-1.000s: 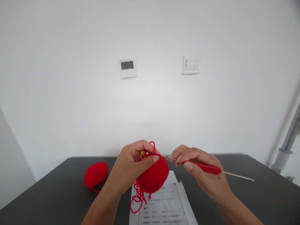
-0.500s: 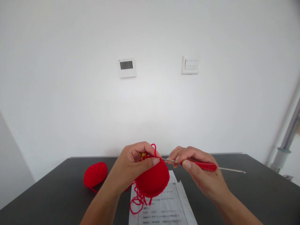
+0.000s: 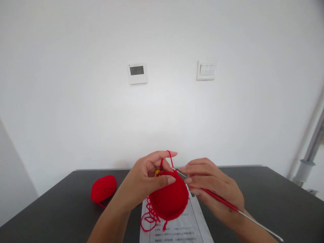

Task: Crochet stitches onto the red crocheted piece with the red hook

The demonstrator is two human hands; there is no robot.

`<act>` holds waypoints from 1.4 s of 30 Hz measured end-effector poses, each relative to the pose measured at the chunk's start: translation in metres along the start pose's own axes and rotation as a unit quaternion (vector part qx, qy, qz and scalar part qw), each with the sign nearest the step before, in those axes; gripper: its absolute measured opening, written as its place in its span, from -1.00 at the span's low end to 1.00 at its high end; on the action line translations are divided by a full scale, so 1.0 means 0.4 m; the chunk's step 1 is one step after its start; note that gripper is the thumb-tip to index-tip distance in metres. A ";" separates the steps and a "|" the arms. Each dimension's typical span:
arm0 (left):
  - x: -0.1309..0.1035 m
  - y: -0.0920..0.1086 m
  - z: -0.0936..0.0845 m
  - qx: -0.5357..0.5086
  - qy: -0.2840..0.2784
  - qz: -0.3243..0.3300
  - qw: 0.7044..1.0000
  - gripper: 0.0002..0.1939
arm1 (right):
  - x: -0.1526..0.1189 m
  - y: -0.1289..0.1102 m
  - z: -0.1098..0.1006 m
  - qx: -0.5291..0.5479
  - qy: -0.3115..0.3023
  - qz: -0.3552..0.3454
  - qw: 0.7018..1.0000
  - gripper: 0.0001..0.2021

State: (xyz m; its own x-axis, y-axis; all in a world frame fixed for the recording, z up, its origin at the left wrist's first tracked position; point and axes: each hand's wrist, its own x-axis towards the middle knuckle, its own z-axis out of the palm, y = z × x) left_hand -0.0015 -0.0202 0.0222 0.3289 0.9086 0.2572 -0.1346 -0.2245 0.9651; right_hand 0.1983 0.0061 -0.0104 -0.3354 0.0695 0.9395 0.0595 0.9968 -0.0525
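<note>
Crochet piece [image 3: 169, 201]: round red disc, which I see held above the near edge of the dark table [image 3: 278, 195], over the printed sheet [image 3: 177, 229].
Left hand [image 3: 145, 180]: I read the thumb pressed flat on the front face of the crochet piece and the fingers closed behind its top edge, so the piece is pinched. The index finger points out to the right with a red strand [image 3: 170, 157] looped over it.
Stitch marker [image 3: 157, 173]: small yellow ring at the upper rim of the crochet piece, partly hidden by the left thumb.
Right hand [image 3: 215, 187]: I see the fingers curled and closed around the red handle of the crochet hook [image 3: 222, 201], with the fingertips pointing left toward the piece.
Crochet hook position: the metal tip meets the top rim of the crochet piece just beside the left thumb; the shaft slants down to the right past the wrist toward the lower right corner.
Loose yarn [image 3: 150, 217]: tangled red loops hanging below the piece and lying on the printed sheet.
Yarn ball [image 3: 103, 188]: red, resting on the table to the left, well apart from both hands.
Wall [image 3: 76, 101]: white, carrying a small display panel [image 3: 137, 73] and a light switch [image 3: 206, 70].
</note>
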 end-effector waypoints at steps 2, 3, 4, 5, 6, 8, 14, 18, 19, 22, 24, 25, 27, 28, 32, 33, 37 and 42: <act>-0.001 -0.003 -0.002 0.001 -0.008 -0.003 1.000 -0.51 | 0.001 0.000 0.002 -0.025 -0.008 -0.018 0.999 -0.86; -0.001 -0.005 -0.002 0.000 -0.012 -0.005 1.000 -0.48 | 0.002 0.000 0.003 -0.030 -0.014 -0.029 0.999 -0.86; -0.002 -0.006 -0.002 0.000 -0.017 -0.009 1.000 -0.46 | 0.003 0.000 0.005 -0.030 -0.019 -0.039 0.999 -0.86; -0.002 -0.008 -0.002 0.001 -0.019 -0.011 1.000 -0.45 | 0.005 -0.001 0.006 -0.027 -0.024 -0.045 0.998 -0.86; -0.001 -0.008 -0.001 0.004 -0.018 -0.010 1.000 -0.44 | 0.007 -0.002 0.007 -0.022 -0.026 -0.046 0.998 -0.85; -0.001 -0.008 0.000 0.017 -0.010 -0.006 1.000 -0.44 | 0.010 -0.005 0.007 -0.005 -0.025 -0.030 0.999 -0.85; 0.001 0.000 0.003 0.073 0.015 -0.015 0.997 -0.46 | 0.003 -0.007 -0.001 0.078 -0.007 0.070 0.994 -0.87; -0.006 0.003 0.001 0.094 0.013 -0.018 0.995 -0.48 | -0.007 0.000 -0.005 0.156 -0.003 0.149 0.976 -0.85; -0.008 0.003 0.001 0.098 0.011 -0.018 0.995 -0.49 | -0.009 0.002 -0.006 0.181 -0.001 0.166 0.969 -0.85; -0.012 0.002 0.001 0.107 0.005 -0.020 0.994 -0.51 | -0.013 0.004 -0.012 0.250 -0.002 0.202 0.947 -0.87; -0.012 0.001 0.002 0.108 0.003 -0.020 0.994 -0.54 | -0.015 0.005 -0.019 0.273 -0.015 0.212 0.938 -0.88; -0.011 0.000 0.002 0.109 0.003 -0.020 0.994 -0.55 | -0.016 0.005 -0.023 0.273 -0.026 0.212 0.938 -0.88; -0.010 -0.003 0.004 0.118 0.005 -0.019 0.993 -0.56 | -0.016 0.006 -0.032 0.255 -0.052 0.198 0.945 -0.86; -0.008 -0.004 0.004 0.126 0.006 -0.019 0.992 -0.57 | -0.016 0.007 -0.036 0.239 -0.068 0.189 0.950 -0.85; -0.006 -0.005 0.008 0.158 0.011 -0.017 0.987 -0.56 | -0.013 0.010 -0.046 0.173 -0.110 0.161 0.965 -0.81; -0.006 -0.004 0.009 0.166 0.012 -0.020 0.986 -0.56 | -0.012 0.009 -0.048 0.161 -0.116 0.157 0.967 -0.80; -0.007 0.000 0.018 0.226 0.035 -0.022 0.973 -0.54 | -0.008 0.003 -0.049 0.115 -0.138 0.150 0.972 -0.80; -0.006 -0.003 0.034 0.348 0.093 0.018 0.933 -0.57 | -0.004 -0.004 -0.027 0.025 -0.116 0.110 0.987 -0.84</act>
State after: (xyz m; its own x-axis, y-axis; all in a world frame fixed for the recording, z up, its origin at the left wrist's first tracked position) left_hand 0.0105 -0.0268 0.0213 0.1588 0.9272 0.3391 0.5184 -0.3706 0.7707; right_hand 0.2091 0.0040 -0.0080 -0.5265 0.2856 0.8008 0.1100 0.9569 -0.2689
